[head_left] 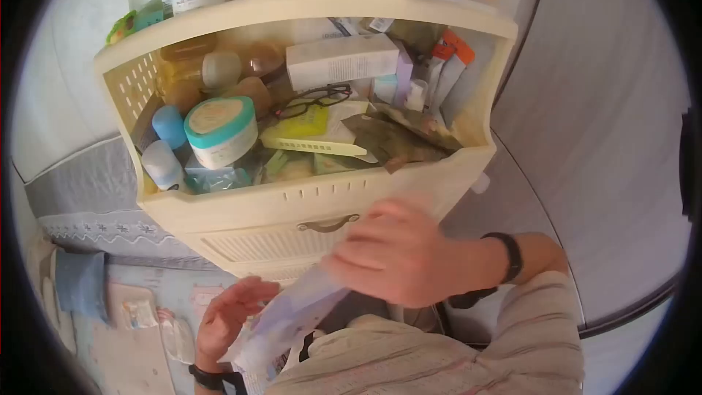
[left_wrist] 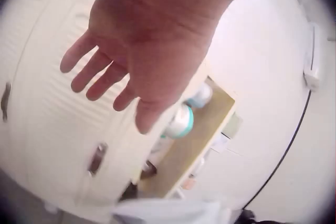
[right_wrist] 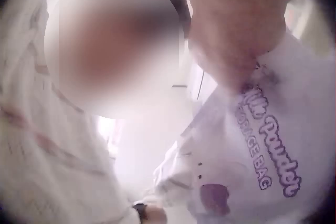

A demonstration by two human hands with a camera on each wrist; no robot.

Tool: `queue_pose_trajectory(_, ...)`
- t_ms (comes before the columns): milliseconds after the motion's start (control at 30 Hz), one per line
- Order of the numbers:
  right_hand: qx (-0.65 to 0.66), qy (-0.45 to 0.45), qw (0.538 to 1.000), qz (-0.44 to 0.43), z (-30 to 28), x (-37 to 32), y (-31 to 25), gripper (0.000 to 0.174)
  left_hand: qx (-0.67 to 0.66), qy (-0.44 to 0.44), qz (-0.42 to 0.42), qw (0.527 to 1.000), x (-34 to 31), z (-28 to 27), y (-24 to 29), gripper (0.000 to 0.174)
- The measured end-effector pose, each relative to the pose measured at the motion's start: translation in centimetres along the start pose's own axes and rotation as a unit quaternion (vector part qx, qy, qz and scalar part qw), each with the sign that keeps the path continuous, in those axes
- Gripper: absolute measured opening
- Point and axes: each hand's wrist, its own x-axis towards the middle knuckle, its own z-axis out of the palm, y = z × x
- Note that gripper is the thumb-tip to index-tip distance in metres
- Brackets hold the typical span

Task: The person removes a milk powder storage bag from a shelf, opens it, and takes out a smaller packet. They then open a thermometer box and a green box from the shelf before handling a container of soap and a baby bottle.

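Observation:
My right hand [head_left: 391,256] pinches the top of a whitish-purple storage bag [head_left: 296,314] in front of the drawer unit and blurs slightly in the head view. Purple print on the milk powder storage bag [right_wrist: 268,145] reads "Powder" and "STORAGE BAG" in the right wrist view, where the right hand [right_wrist: 236,29] covers its upper edge. Beside the bag, lower left in the head view, is my left hand [head_left: 228,314]. Its fingers are spread and hold nothing, as the left wrist view of the left hand [left_wrist: 152,45] also shows.
The cream drawer unit [head_left: 322,201] has an open-fronted top bin. Inside are a teal-lidded tub [head_left: 221,132], glasses [head_left: 314,101], a white box [head_left: 342,60], a yellow-green box [head_left: 307,128] and a crumpled dark packet [head_left: 402,135]. A grey cabinet [head_left: 585,102] stands at the right.

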Motion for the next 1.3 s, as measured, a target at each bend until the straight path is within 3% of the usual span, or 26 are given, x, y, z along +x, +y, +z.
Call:
queue_pose_trajectory(67,0.061,-0.086,0.994,0.003,2.8,-0.8,-0.5,0.028,-0.012,-0.106,0.01,0.994,0.3,2.1,1.7,0.08)
queue_pose_trajectory(100,0.07,-0.084,0.994,0.016,3.2,-1.5,-1.3,0.028,-0.011,-0.102,-0.006,0.995,-0.4,3.5,2.5,0.08)
queue_pose_trajectory(133,0.081,-0.093,0.992,0.018,3.8,-1.8,-1.4,0.023,0.159,-0.112,-0.064,0.979,-0.3,4.0,3.1,0.074)
queue_pose_trajectory(167,0.091,-0.102,0.99,0.02,4.3,-1.9,-1.5,0.018,0.325,-0.121,-0.117,0.931,0.0,4.4,3.6,0.069)
queue_pose_trajectory(200,0.088,-0.104,0.99,0.024,4.7,-2.0,-1.8,0.018,0.406,-0.093,-0.128,0.9,0.4,5.9,3.5,0.065)
queue_pose_trajectory(233,0.097,-0.11,0.989,0.021,5.1,-1.9,-2.2,0.016,0.405,-0.097,-0.132,0.899,0.4,5.7,2.8,0.065)
queue_pose_trajectory(300,0.104,-0.118,0.987,0.02,6.2,-2.0,-2.7,0.014,0.508,0.0,-0.103,0.855,0.3,4.5,-0.6,0.056)
queue_pose_trajectory(333,0.109,-0.116,0.987,0.015,6.9,-2.2,-2.8,0.013,0.508,-0.005,-0.105,0.855,0.3,3.9,-1.8,0.056)
queue_pose_trajectory(400,0.111,-0.113,0.987,0.015,7.7,-2.3,-2.9,0.013,0.468,0.106,0.018,0.877,0.1,2.7,-3.6,0.038)
queue_pose_trajectory(467,0.147,-0.123,0.981,0.007,8.0,-2.2,-2.7,0.014,0.458,0.152,0.0,0.876,-0.5,1.7,-4.3,0.027)
queue_pose_trajectory(533,0.086,-0.036,0.996,0.0,6.0,-1.0,-1.5,0.024,0.448,0.196,-0.016,0.872,-1.4,0.2,-5.1,0.018)
queue_pose_trajectory(600,0.029,0.005,0.998,0.046,2.4,-0.2,1.0,0.04,0.454,0.234,-0.052,0.858,-3.1,-1.7,-6.4,0.014)
queue_pose_trajectory(733,-0.094,-0.047,0.979,0.175,-0.6,-0.5,6.2,0.049,0.488,0.276,-0.087,0.823,-6.1,-4.1,-7.9,0.009)
queue_pose_trajectory(867,-0.152,-0.072,0.957,0.237,-0.5,-2.8,9.6,0.043,0.411,0.336,-0.07,0.845,-9.5,-8.6,-10.2,0.009)
queue_pose_trajectory(933,-0.118,-0.042,0.955,0.268,-0.5,-4.1,11.7,0.036,0.504,0.335,-0.143,0.783,-10.7,-9.7,-10.0,0.029)
queue_pose_trajectory(1100,-0.072,0.01,0.939,0.337,-3.4,-5.1,15.2,0.024,0.493,0.362,-0.14,0.779,-11.0,-9.5,-9.0,0.023)
queue_pose_trajectory(1167,-0.009,0.032,0.899,0.436,-4.8,-5.6,16.4,0.022,0.5,0.369,-0.137,0.772,-11.6,-10.1,-9.3,0.024)
queue_pose_trajectory(1300,0.006,0.092,0.879,0.468,-5.9,-7.8,18.3,0.022,0.509,0.374,-0.153,0.76,-11.8,-10.4,-9.3,0.025)
